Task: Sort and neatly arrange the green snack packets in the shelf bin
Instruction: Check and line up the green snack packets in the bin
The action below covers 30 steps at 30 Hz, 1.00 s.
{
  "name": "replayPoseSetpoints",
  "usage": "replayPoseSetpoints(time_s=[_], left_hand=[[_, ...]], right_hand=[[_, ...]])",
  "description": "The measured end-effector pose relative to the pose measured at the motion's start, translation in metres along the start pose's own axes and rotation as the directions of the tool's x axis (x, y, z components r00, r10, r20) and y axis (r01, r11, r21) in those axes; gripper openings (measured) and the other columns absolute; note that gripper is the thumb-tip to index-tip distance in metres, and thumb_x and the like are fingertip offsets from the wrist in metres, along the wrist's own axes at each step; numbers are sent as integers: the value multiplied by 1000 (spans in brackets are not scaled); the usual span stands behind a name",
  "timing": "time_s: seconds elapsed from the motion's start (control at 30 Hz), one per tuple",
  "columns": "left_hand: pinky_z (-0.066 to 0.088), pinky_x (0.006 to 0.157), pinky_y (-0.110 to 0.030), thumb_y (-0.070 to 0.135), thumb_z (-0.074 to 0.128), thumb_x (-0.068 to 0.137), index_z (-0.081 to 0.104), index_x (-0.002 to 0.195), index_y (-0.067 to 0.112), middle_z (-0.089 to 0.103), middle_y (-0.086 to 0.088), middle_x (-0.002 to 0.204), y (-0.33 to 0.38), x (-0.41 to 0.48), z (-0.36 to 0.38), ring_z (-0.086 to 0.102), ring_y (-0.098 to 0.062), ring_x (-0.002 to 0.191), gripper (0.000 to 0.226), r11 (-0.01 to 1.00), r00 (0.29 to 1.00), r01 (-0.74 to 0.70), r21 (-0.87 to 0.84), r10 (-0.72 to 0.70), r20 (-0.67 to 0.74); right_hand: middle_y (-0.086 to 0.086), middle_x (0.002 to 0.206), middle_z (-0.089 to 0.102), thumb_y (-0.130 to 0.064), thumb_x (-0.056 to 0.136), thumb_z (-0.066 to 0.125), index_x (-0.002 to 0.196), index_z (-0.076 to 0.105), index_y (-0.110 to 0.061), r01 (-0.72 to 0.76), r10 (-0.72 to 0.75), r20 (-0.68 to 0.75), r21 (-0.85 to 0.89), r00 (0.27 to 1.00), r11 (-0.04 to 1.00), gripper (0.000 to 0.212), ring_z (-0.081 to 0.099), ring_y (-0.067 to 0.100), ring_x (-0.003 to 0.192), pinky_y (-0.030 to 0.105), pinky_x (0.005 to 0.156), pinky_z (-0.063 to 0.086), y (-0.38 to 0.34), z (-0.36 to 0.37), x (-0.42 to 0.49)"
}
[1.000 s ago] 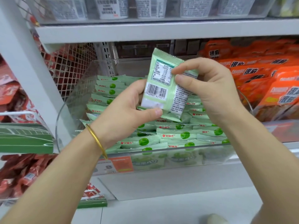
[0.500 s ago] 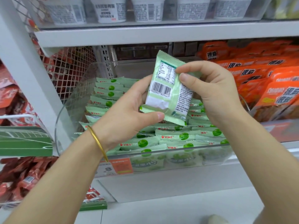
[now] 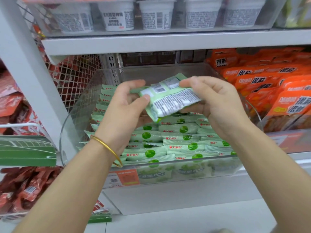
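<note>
Packet point(image 3: 170, 100): upright earlier; now tipped near-level, back up, long axis left-right.
Hands: left hand point(image 3: 124, 111), right hand point(image 3: 217, 105) pinch it.

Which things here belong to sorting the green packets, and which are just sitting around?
Job: held green packet, binned green packets, clear bin, left hand, right hand.
Just around: orange packets, white cups, red packets.
</note>
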<state>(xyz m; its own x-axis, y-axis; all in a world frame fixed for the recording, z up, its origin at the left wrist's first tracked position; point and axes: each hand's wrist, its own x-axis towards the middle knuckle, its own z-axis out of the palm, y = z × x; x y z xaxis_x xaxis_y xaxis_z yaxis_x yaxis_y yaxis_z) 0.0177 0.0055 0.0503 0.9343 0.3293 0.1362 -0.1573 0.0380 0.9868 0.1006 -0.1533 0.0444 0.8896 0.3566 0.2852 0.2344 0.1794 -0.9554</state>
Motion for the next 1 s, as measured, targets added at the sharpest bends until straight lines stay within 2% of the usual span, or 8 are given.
replayPoseSetpoints(time_s=[0.13,0.27,0.43,0.57,0.63,0.73,0.83,1.0], left_hand=[[53,85,-48,22,59,89,58,99,21,61,-17,115,-3,6,-1,59,-20,89,10,997,992,67,33,-63,-110],[53,61,-20,15,56,91,61,102,8,63,-11,107,-1,5,2,60,-15,87,14,995,994,102,17,-101,-32],[55,56,-24,22,47,96,64,98,3,68,-6,72,6,9,8,64,-16,58,26,990,993,118,-73,-120,-23],[54,62,-33,37,33,100,60,93,16,67,-4,74,0,19,10,65,-19,58,34,994,987,53,100,-37,-156],[47,73,-36,31,33,101,58,86,12,64,-14,86,-6,24,6,64,-24,75,35,894,975,-30,447,125,-185],[40,85,-36,23,34,99,60,100,-5,61,-21,107,-20,30,1,55,-31,100,38,527,988,-126,841,141,60],[37,101,-40,36,24,93,58,116,7,56,-10,125,-32,31,1,48,-27,118,50,290,983,-166,942,-25,181],[28,110,-40,33,28,100,48,133,17,46,-5,140,-27,28,1,37,-22,131,41,224,978,-184,957,-59,202]], right_hand=[[12,110,65,0,80,37,97,71,-10,-43,28,130,114,991,993,39,67,23,86,34,65,56,-5,0,-3],[9,106,60,6,76,63,101,68,-30,175,-155,92,-281,984,944,44,64,20,88,34,78,55,0,1,-2],[-7,110,53,-19,75,74,87,66,-32,344,-306,158,-478,939,808,19,51,4,110,19,92,41,-4,-3,2],[-7,93,65,-17,80,71,87,65,-31,280,-311,23,-497,950,821,16,61,10,90,35,82,50,0,-4,4],[-9,82,64,-16,82,69,88,65,-27,220,-284,-33,-550,958,806,13,58,4,75,32,73,50,2,-6,5],[-13,77,62,-20,84,68,97,67,-20,184,-279,-43,-656,959,732,13,54,-1,69,26,68,46,4,-9,5],[-5,86,67,-26,86,66,103,65,-21,188,-281,15,-778,960,600,18,60,16,81,39,75,49,6,-10,7],[1,89,65,-28,90,59,106,60,-17,284,-262,189,-873,946,398,19,56,24,81,41,72,48,5,-9,10]])
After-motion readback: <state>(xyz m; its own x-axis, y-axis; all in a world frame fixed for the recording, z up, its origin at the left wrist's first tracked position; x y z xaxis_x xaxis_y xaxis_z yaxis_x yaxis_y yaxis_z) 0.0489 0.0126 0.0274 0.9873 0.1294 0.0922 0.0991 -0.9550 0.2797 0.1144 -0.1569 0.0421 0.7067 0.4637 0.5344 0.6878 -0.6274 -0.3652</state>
